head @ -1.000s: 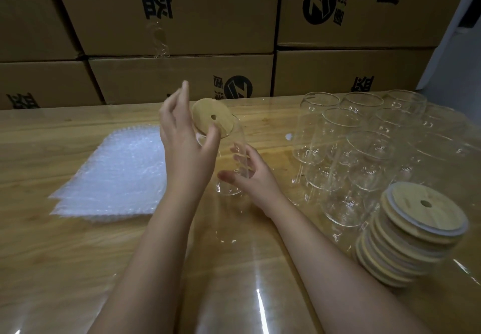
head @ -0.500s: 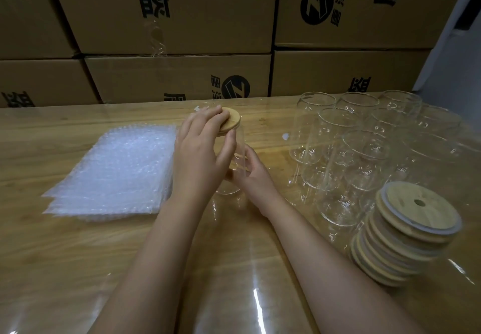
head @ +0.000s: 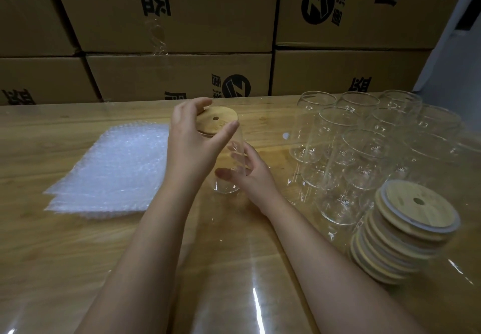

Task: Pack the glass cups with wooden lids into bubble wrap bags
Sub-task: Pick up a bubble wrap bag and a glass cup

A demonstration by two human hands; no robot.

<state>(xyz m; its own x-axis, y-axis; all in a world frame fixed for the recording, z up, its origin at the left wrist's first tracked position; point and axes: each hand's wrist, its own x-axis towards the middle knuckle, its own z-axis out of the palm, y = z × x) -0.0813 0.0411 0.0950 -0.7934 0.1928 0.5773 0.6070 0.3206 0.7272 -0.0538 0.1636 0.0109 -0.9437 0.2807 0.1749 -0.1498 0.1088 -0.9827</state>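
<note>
A clear glass cup (head: pixel 227 187) stands upright on the wooden table (head: pixel 65 255) at the centre. A round wooden lid (head: pixel 219 122) with a small hole sits on its mouth. My left hand (head: pixel 191 146) arches over the lid, thumb on the near rim and fingertips on the far rim. My right hand (head: pixel 256 177) grips the lower part of the cup, its fingers showing through the glass. A flat pile of bubble wrap bags (head: pixel 112 167) lies just left of my left hand.
Several open glass cups (head: pixel 364 151) stand grouped at the right. In front of them leans a stack of wooden lids (head: pixel 406 232). Stacked cardboard boxes (head: pixel 182 78) wall off the table's far edge. A clear sheet covers the tabletop.
My left hand brought the tilted lid down onto the cup and pressed it flat. The palm has since lifted, and only thumb and fingertips hold the rim. My right hand stayed on the cup.
</note>
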